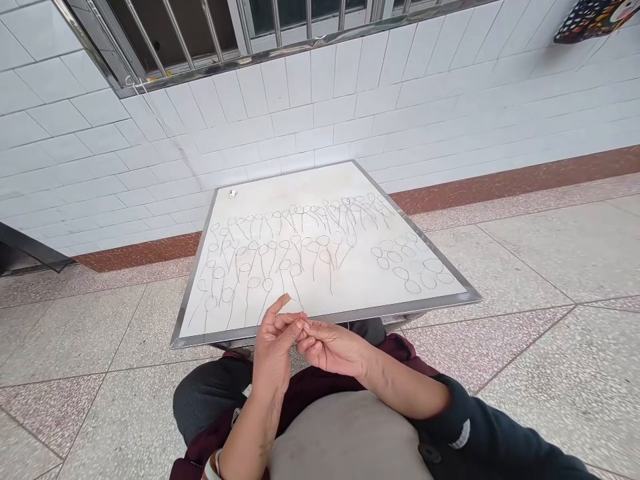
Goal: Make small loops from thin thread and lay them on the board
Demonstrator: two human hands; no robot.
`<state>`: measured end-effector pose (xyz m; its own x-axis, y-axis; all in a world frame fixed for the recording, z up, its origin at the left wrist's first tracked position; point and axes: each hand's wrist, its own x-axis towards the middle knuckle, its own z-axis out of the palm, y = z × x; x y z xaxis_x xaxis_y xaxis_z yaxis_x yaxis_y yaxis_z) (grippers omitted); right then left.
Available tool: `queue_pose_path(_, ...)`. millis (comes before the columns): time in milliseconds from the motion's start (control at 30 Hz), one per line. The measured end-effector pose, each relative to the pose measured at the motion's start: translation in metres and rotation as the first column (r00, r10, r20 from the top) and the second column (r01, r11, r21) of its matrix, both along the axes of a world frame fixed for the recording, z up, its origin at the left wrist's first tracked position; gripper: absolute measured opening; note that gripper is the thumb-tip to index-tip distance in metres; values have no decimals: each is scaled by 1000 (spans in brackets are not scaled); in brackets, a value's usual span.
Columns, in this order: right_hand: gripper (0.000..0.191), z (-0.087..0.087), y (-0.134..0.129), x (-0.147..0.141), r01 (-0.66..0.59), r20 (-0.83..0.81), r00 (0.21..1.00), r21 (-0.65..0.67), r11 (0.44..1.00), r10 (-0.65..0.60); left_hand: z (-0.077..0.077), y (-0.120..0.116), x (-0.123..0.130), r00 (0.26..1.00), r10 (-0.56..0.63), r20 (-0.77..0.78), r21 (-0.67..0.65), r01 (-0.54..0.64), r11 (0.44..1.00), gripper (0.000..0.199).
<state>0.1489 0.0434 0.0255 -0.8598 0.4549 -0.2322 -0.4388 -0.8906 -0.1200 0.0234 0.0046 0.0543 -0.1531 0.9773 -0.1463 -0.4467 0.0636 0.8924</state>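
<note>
My left hand (277,337) and my right hand (333,345) meet just in front of the table's near edge, thumbs and fingertips pinched together. Between them runs a thin strand, too fine to tell whether it is wire or thread. A tan strip of tape wraps the tip of my raised left finger. Beyond my hands, on the white table (280,183), lie rows of thin dark loops with long tails (267,285). Over on the right side is a group of plain rings without tails (413,287).
A metal rim (325,316) frames the tabletop. Near its far left corner sits a small white and red object (233,194). Behind stands a tiled wall (300,113) with a barred window (210,33). My legs (210,397) are close under the near edge.
</note>
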Motion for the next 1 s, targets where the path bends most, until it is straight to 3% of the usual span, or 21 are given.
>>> queue_pose_path(133, 21, -8, 0, -2, -25, 88, 996, 84, 996, 17, -2, 3, -4, 992, 64, -110, -16, -66, 998, 54)
queue_pose_path(200, 21, -10, -4, -1, -52, 225, 974, 261, 964, -8, -4, 6, -7, 977, 126, -174, -23, -132, 991, 54)
queue_pose_path(233, 24, -11, -7, -1, -88, 313, 949, 398, 913, -45, -4, 8, -9, 965, 157, -208, -19, -164, 986, 55)
queue_pose_path(267, 28, -10, -10, 0, -133, 401, 908, 550, 825, -121, -5, 10, -11, 953, 180, -244, -11, -188, 982, 56)
queue_pose_path(300, 30, -9, -12, 2, -178, 466, 848, 700, 691, -253, -5, 12, -13, 941, 193, -278, -1, -201, 980, 57)
queue_pose_path(367, 28, -6, -14, 4, -278, 416, 670, 908, 312, -614, -6, 14, -15, 924, 198, -328, 24, -201, 979, 59)
queue_pose_path(433, 22, -3, -9, 6, -437, 179, 470, 898, -52, -864, -7, 16, -14, 921, 185, -344, 37, -183, 982, 59)
queue_pose_path(467, 20, -3, -6, 6, -528, 67, 404, 832, -172, -912, -8, 17, -14, 925, 175, -337, 40, -172, 984, 59)
queue_pose_path(500, 19, -3, -2, 5, -611, -9, 367, 751, -249, -930, -9, 17, -13, 931, 169, -325, 44, -164, 986, 58)
queue_pose_path(533, 18, -5, 2, 4, -679, -52, 347, 675, -289, -936, -10, 17, -12, 936, 165, -310, 48, -158, 986, 57)
queue_pose_path(633, 14, -12, 9, 0, -783, -93, 326, 532, -324, -941, -13, 17, -10, 945, 163, -282, 61, -152, 987, 53)
queue_pose_path(767, 15, -23, 5, -4, -796, -32, 340, 523, -305, -940, -15, 16, -10, 932, 216, -292, 69, -205, 976, 49)
queue_pose_path(833, 17, -26, 1, -7, -771, 66, 360, 583, -257, -930, -15, 16, -10, 922, 270, -277, 89, -255, 963, 48)
queue_pose_path(967, 21, -29, -6, -12, -641, 317, 471, 764, -72, -823, -16, 19, -8, 903, 362, -231, 119, -343, 932, 45)
queue_pose_path(1000, 21, -29, -6, -13, -615, 336, 494, 787, -49, -802, -17, 19, -7, 898, 378, -223, 117, -360, 926, 45)
